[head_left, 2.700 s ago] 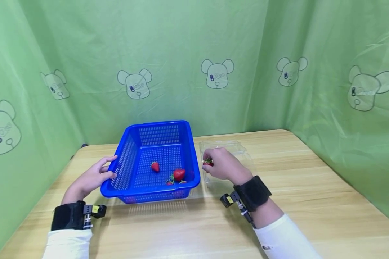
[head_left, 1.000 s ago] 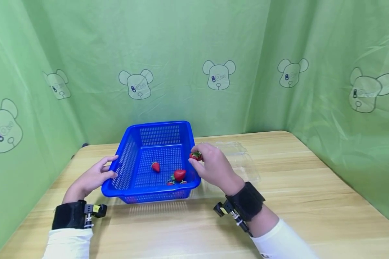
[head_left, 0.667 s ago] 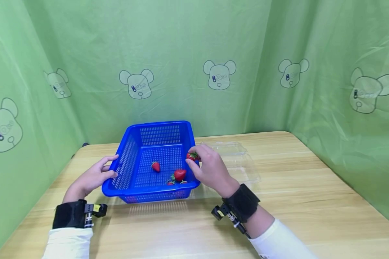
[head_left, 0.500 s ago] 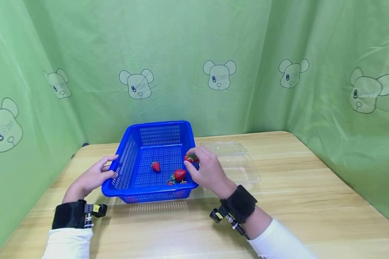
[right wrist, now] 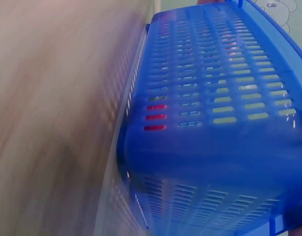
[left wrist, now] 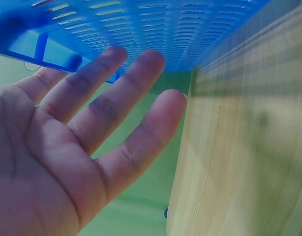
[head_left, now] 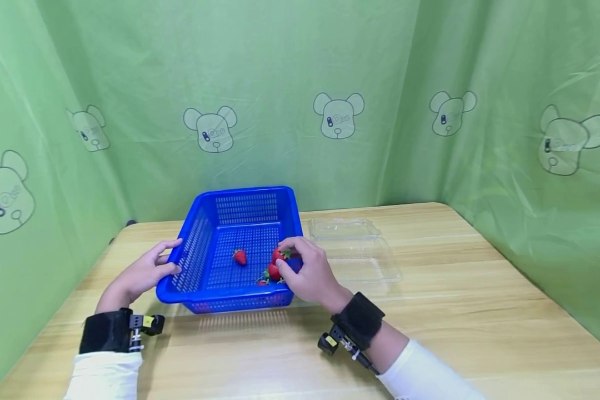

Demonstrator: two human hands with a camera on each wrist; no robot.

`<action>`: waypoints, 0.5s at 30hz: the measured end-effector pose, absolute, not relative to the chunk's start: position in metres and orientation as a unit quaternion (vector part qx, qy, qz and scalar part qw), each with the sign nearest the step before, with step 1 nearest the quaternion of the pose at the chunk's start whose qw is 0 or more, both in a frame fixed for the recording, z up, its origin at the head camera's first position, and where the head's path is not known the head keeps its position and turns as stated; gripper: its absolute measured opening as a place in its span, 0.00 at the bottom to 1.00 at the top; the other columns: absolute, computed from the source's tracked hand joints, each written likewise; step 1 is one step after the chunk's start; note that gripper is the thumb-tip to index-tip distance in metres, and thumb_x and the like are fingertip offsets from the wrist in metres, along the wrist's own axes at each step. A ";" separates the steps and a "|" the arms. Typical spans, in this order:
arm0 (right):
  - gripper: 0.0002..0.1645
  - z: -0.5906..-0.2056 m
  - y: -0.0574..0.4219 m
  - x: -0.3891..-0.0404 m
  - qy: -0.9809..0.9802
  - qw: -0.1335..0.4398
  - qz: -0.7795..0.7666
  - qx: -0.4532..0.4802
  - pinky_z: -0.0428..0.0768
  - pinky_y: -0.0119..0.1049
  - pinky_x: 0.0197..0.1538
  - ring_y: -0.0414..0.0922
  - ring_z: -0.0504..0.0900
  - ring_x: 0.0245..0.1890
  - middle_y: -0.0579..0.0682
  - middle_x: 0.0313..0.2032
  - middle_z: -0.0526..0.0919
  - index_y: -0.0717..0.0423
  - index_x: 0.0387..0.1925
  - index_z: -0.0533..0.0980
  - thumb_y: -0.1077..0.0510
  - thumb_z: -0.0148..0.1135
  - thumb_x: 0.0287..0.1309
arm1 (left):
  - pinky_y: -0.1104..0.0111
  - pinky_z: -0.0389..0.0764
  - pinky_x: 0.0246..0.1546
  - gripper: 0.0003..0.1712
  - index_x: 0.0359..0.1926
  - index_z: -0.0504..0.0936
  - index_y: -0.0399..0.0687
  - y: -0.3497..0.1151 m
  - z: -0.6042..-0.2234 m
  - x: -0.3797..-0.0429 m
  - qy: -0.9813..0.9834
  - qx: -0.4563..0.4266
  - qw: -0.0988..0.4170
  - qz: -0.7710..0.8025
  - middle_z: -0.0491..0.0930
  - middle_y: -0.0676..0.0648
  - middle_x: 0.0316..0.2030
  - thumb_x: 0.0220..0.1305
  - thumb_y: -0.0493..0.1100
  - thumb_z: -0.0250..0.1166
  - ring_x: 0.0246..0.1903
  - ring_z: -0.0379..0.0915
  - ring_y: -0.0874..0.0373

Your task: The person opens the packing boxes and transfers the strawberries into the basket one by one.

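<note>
My right hand (head_left: 307,269) reaches over the right rim of the blue plastic basket (head_left: 232,294) and pinches a strawberry (head_left: 279,255) between thumb and fingers, leaves towards the palm. Right below that berry lies another strawberry (head_left: 274,271), with more berries partly hidden by the front wall. A small strawberry (head_left: 239,256) lies alone near the middle of the basket floor. My left hand (head_left: 145,272) touches the basket's left rim. In the left wrist view its fingers (left wrist: 136,78) stretch out fairly straight against the slotted side. Red shows through the basket's slots (right wrist: 156,117) in the right wrist view.
A clear plastic clamshell box (head_left: 362,258) lies with its lid folded back, just right of the basket. Both stand on a wooden table (head_left: 460,311). A green curtain (head_left: 275,66) encloses the table at the back and sides.
Carrying the strawberry, my right hand has moved left from the clear box, over the rim and down into the basket beside the other berries. The left hand stays at the rim.
</note>
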State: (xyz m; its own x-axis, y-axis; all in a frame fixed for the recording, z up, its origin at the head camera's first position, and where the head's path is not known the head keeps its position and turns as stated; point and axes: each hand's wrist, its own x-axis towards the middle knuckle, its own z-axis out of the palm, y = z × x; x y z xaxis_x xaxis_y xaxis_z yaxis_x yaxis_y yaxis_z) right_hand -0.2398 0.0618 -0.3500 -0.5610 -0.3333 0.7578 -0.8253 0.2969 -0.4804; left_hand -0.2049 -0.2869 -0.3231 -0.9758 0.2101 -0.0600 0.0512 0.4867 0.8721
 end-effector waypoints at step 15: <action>0.05 -0.354 0.060 -0.241 -0.754 0.245 0.481 0.375 0.85 0.48 0.35 0.46 0.83 0.37 0.56 0.38 0.85 0.56 0.37 0.77 0.61 0.61 0.57 | 0.52 0.82 0.46 0.38 0.73 0.43 0.39 -0.289 -0.321 -0.206 0.864 0.071 0.082 0.492 0.62 0.19 0.60 0.69 0.38 0.51 0.47 0.77 0.39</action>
